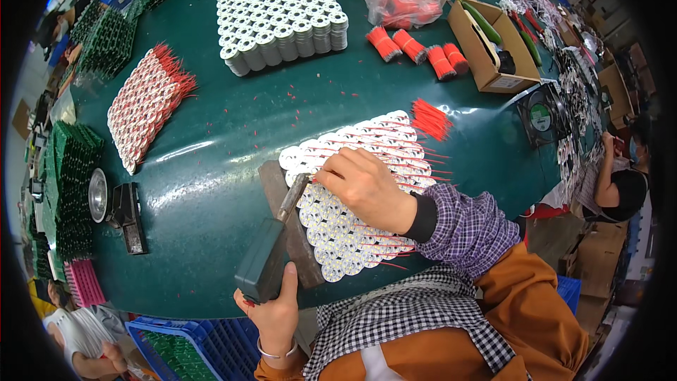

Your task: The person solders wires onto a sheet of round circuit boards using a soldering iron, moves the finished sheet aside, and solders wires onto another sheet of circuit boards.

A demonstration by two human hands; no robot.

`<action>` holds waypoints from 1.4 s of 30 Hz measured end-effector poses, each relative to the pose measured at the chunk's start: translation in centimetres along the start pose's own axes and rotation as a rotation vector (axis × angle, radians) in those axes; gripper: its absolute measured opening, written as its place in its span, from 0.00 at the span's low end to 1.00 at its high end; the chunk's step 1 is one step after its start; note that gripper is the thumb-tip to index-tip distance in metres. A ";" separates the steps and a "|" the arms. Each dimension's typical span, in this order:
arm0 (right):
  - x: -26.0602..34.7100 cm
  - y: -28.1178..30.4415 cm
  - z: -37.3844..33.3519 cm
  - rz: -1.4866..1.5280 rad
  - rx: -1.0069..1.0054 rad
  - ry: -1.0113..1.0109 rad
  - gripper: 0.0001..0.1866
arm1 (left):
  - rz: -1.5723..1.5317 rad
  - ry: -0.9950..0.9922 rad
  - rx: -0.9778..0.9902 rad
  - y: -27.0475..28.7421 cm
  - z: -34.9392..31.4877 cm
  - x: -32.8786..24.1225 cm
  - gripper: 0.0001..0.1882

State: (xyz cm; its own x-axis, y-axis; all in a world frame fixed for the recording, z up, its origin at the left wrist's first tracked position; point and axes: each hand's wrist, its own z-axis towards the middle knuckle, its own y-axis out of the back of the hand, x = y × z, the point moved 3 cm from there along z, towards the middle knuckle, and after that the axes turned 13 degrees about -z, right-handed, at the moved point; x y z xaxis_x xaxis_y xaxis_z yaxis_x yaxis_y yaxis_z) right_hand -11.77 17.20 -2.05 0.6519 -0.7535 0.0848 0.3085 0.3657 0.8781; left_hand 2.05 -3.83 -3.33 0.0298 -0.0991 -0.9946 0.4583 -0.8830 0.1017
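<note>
White disc sheet [338,229], one, is laid by the table's [180,240] near edge; one soldering gun [263,257] is clamped in the left grip [278,307]; the right grip [368,189] is pinched together; four wire bundles [384,44] are placed beyond.

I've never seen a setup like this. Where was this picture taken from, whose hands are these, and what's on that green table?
There's no robot: these are a person's bare hands. A wide fisheye camera on their head looks down, so straight edges bend.

The left hand has a dark green boxy tool in its grip. The right hand is over an array of white discs with thin red wires across it, fingertips near the tool's tip. Whether they pinch a wire is too small to tell.

Beyond, on the green table, stand stacked white discs and an open cardboard box.
</note>
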 end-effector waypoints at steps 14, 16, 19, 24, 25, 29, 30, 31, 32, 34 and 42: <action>0.4 2.2 0.1 -0.002 -0.071 0.029 0.06 | -0.155 0.105 -0.039 0.4 -0.6 -1.8 0.15; 0.4 2.2 -0.7 0.040 -0.055 0.018 0.07 | -0.093 0.057 0.000 1.2 -0.9 -0.7 0.17; 0.5 1.6 -1.3 0.103 -0.047 0.005 0.08 | -0.046 0.021 0.055 1.3 -1.2 -0.3 0.19; 0.3 1.1 -1.8 0.115 -0.050 -0.007 0.09 | -0.075 0.006 0.056 0.7 -1.6 -0.6 0.18; 0.2 1.0 -1.8 0.116 -0.054 -0.007 0.09 | -0.075 0.007 0.056 0.7 -1.6 -0.6 0.18; 0.3 1.0 -1.8 0.111 -0.052 -0.012 0.08 | -0.085 0.042 0.069 0.5 -2.0 -0.2 0.16; 0.3 1.1 -1.8 0.111 -0.052 -0.012 0.08 | -0.113 0.037 0.041 0.4 -2.1 0.0 0.15; 0.3 1.2 -1.8 0.114 -0.026 -0.014 0.09 | -0.113 0.037 0.041 0.4 -2.1 0.1 0.15; 0.3 1.1 -1.8 0.117 0.000 -0.016 0.11 | -0.120 0.034 0.036 0.4 -2.1 0.1 0.15; 0.2 1.0 -1.9 0.110 -0.020 -0.011 0.09 | -0.127 0.032 0.034 0.2 -2.1 0.1 0.14; 0.4 1.1 -1.8 0.102 -0.050 -0.009 0.07 | -0.086 0.030 0.091 0.1 -1.8 -0.3 0.17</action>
State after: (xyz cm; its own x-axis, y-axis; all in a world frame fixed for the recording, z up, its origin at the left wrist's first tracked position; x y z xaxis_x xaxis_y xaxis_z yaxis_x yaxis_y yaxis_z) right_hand -9.93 18.29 -1.91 0.6754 -0.7158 0.1772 0.2748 0.4673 0.8403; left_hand 3.70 -3.04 -3.03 0.0208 -0.0084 -0.9997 0.3782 -0.9256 0.0156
